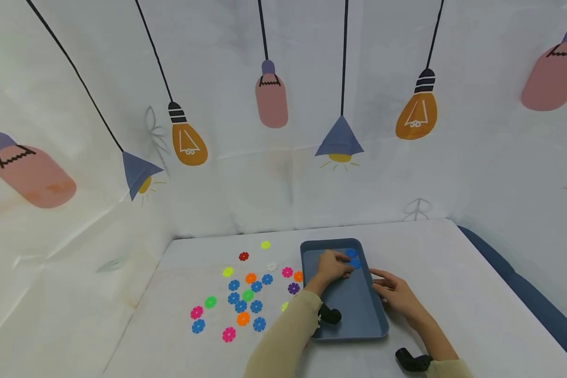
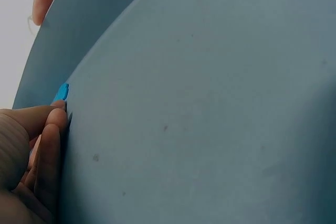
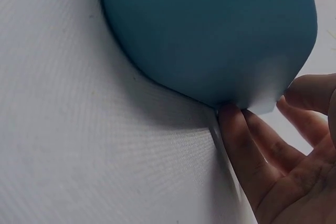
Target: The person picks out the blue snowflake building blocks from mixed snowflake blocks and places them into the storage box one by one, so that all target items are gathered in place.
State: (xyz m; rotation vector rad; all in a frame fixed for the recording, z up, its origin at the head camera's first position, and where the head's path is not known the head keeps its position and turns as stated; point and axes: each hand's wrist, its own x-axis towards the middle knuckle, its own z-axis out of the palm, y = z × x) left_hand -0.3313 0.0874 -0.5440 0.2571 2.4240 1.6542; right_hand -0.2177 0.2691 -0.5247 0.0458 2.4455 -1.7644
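The blue-grey tray (image 1: pixel 354 315) lies on the white table. Over its far part, my left hand (image 1: pixel 332 266) pinches a blue notched disc (image 2: pixel 62 92) between thumb and fingertips, close to the tray's far right wall. Another blue disc (image 1: pixel 352 253) lies just beyond those fingertips, near the far right corner. My right hand (image 1: pixel 399 296) is outside the tray's right side, its fingertips touching the outer wall and rim; in the right wrist view the fingers (image 3: pixel 244 150) are spread along that wall.
Left of the tray are scattered notched discs: several blue ones (image 1: pixel 256 306), plus orange (image 1: pixel 243 318), pink (image 1: pixel 229 334), green (image 1: pixel 210 302), yellow, red, purple and white ones. A white wall sheet (image 1: pixel 288 194) printed with lamps stands behind the table. Black wrist-worn devices (image 1: pixel 329 315) show at both wrists.
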